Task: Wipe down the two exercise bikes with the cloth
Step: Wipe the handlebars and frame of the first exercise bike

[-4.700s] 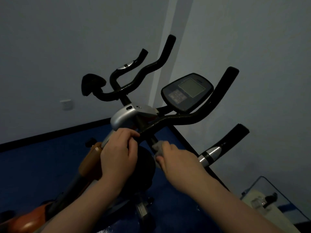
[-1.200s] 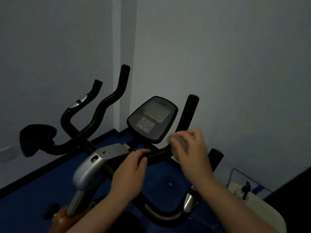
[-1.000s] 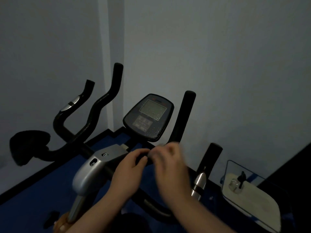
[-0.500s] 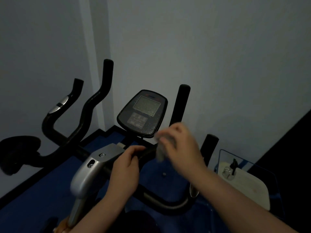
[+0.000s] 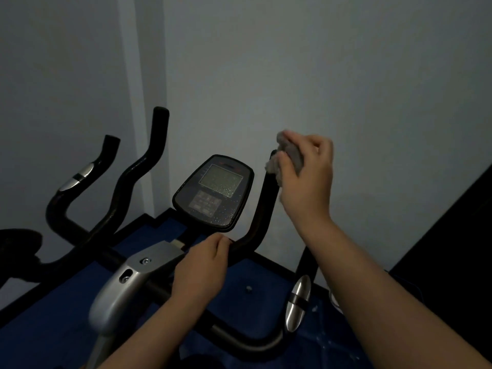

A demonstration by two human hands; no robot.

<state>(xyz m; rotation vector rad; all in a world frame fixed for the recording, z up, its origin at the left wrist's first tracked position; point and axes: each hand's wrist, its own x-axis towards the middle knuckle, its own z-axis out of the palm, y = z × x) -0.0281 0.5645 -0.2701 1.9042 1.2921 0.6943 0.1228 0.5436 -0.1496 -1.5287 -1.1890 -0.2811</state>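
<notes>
The console [image 5: 214,191] is the landmark: a dark, rounded, shield-shaped panel with a pale rectangular screen above a block of keys, its glossy face speckled with droplets and tilted up toward the camera.

Right of the console rises a matte black bar [image 5: 262,209], its long axis near upright, leaning slightly right toward its tip. The right hand [image 5: 306,174] is at that tip, fingers [image 5: 288,136] curled around a crumpled grey cloth [image 5: 291,158] — soft, wadded, pressed against the bar's top end.

Just below the console, the left hand [image 5: 202,270] wraps shut around the horizontal run of the same bar where it bends upward. Below-left of the console sits a smooth silver housing [image 5: 127,283] with a bolt head and an oval recess.

Lower right of the console a shorter black grip carries an oval chrome pad [image 5: 296,302], shiny and elongated along the grip.

Left of the console stand a second bike's handlebars [image 5: 133,177] — black, wavy tubes pointing upward, one with a chrome pad of its own. Behind the console are grey walls [image 5: 346,75]; beneath it, a blue floor [image 5: 53,336].
</notes>
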